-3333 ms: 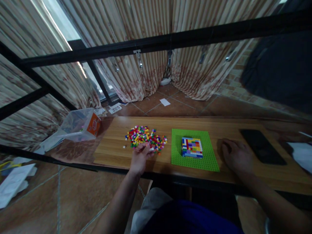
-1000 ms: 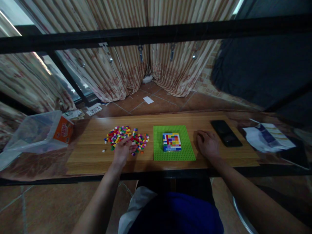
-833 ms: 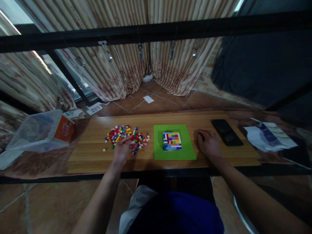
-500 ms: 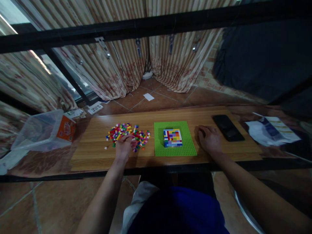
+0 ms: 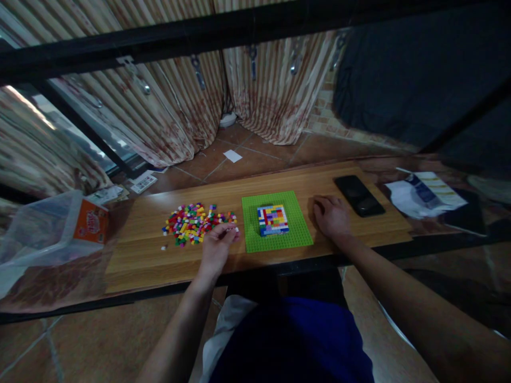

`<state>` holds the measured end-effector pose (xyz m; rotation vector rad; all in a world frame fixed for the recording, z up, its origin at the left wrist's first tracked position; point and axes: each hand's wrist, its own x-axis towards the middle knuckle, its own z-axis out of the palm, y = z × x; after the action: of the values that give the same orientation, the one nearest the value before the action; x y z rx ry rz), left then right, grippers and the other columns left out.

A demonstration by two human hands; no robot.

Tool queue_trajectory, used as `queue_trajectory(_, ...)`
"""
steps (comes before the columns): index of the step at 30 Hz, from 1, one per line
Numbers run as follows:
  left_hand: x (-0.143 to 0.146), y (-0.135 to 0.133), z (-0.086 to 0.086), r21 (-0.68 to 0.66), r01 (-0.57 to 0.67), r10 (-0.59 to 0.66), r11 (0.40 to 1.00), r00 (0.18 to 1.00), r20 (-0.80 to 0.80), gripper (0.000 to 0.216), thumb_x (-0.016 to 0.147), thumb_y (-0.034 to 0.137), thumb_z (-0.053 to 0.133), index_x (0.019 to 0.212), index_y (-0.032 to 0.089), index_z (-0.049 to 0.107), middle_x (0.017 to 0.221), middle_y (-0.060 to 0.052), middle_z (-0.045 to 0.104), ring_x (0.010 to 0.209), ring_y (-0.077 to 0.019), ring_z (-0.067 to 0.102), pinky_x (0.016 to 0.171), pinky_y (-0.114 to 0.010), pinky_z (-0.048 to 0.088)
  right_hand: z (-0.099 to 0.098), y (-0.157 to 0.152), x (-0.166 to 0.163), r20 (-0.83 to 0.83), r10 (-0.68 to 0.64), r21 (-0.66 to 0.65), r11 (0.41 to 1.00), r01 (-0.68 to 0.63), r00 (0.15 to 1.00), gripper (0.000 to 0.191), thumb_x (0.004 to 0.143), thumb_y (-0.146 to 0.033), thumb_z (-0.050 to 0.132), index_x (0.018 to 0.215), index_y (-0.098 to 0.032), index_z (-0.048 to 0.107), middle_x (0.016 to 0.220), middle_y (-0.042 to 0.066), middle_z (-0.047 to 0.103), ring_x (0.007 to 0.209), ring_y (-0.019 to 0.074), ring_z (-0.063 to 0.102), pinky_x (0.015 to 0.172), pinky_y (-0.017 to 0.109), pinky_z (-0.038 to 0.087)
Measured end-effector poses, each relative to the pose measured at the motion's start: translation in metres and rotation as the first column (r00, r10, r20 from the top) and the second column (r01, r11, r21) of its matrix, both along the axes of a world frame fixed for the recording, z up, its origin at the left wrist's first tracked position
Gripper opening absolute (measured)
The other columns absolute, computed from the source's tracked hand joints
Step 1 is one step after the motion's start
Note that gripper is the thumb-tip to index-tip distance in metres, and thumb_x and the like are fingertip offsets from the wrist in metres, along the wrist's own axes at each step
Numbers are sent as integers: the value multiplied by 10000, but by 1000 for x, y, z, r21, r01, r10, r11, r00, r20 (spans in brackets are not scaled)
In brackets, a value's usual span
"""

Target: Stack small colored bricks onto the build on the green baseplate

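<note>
Bricks in a loose multicoloured heap (image 5: 191, 223) on the left side of the wooden desk (image 5: 147, 268), one white brick (image 5: 163, 248) lying off on its own, and the left hand (image 5: 219, 236) is right at the heap's near right-hand edge! Thumb and fingers are drawn together there, a small white piece (image 5: 237, 229) showing at the tips; whether it's truly pinched or simply lying beside them, I can't tell.

Just to the right, the green baseplate (image 5: 299, 231) lies flat on the desk, its studs showing all around the squarish brick build (image 5: 273, 219). What a patchwork that is: red, yellow, white, orange and purple across the top, blue along the near side!

Over to the right hand (image 5: 332, 217), resting on the wood between baseplate and black phone (image 5: 359, 196), fingers loosely curled, touching neither. Its palm is hidden, so no telling if anything sits underneath. The two hands are well apart, build between them.

Out past the left end of the wood stands a clear plastic box (image 5: 40, 231) with an orange label (image 5: 90, 223); striped curtains (image 5: 167, 111) hang beyond.
</note>
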<state>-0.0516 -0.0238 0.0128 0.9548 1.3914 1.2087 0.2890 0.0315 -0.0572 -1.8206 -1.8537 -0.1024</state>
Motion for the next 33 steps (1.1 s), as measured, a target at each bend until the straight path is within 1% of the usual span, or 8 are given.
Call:
queue_trajectory(4, 29, -4, 0, 27, 111, -108, 993, 990, -90, 118, 742, 253, 683, 842, 193, 704, 758, -19, 691, 722, -168, 656, 737, -308, 528, 1, -1, -1, -7, -14, 6, 1000, 14, 1000, 339, 924, -309, 434, 1123, -176, 674, 1141, 146, 658, 1057, 309, 546, 918, 470, 431)
queue_trajectory(6, 40, -3, -1, 102, 160, -137, 982, 970, -202, 105, 779, 236, 650, 858, 211, 713, 801, -26, 692, 756, -174, 654, 748, -308, 517, 1, 0, -1, -7, -13, 8, 1000, 13, 1000, 340, 924, -308, 435, 1126, -170, 672, 1138, 148, 657, 1052, 308, 545, 917, 468, 428)
queue_trajectory(9, 53, 0, -2, 248, 251, -130, 936, 899, -419, 123, 817, 214, 619, 861, 234, 733, 893, -35, 698, 853, -179, 645, 815, -314, 496, 1, 0, -1, -5, -8, 6, 1000, 8, 1000, 335, 926, -298, 437, 1124, -167, 673, 1128, 152, 661, 1056, 310, 544, 929, 471, 423)
queue_trajectory(12, 66, 3, -6, 327, 301, -87, 896, 840, -535, 159, 858, 219, 595, 893, 250, 747, 932, -32, 706, 917, -180, 636, 873, -328, 479, 2, 1, -1, 5, -3, -2, 1000, 3, 1000, 325, 930, -287, 440, 1121, -165, 673, 1117, 151, 668, 1066, 308, 544, 941, 468, 421)
queue_trajectory(17, 82, 5, -21, 406, 224, 65, 886, 807, -587, 146, 873, 272, 616, 895, 260, 759, 985, -38, 691, 1004, -196, 604, 957, -372, 443, 3, 0, -1, 7, 0, -2, 1000, 0, 1000, 312, 933, -287, 445, 1114, -175, 673, 1123, 139, 672, 1073, 300, 551, 961, 461, 414)
queue_trajectory(21, 87, 5, -35, 446, 163, 141, 880, 807, -574, 134, 865, 293, 638, 883, 270, 769, 1062, -47, 650, 1042, -201, 579, 981, -392, 422, 4, 0, -2, -3, -2, -1, 1000, 2, 1000, 317, 938, -293, 431, 1107, -179, 673, 1120, 136, 669, 1067, 298, 545, 956, 457, 415)
queue_trajectory(27, 95, 4, -47, 478, 62, 222, 876, 828, -514, 118, 853, 303, 665, 883, 278, 776, 1132, -59, 609, 1089, -208, 547, 988, -403, 439, 2, 1, -1, -7, -4, 0, 1000, 4, 1000, 318, 933, -291, 437, 1097, -165, 679, 1112, 145, 668, 1058, 298, 541, 950, 455, 420)
queue_trajectory(33, 97, 4, -51, 504, 47, 245, 862, 833, -497, 99, 845, 299, 676, 852, 287, 774, 1133, -41, 615, 1075, -195, 557, 968, -397, 473, 0, 1, 1, -6, 5, -2, 1000, -5, 1000, 327, 932, -296, 443, 1120, -164, 676, 1122, 148, 669, 1067, 299, 547, 944, 465, 417)
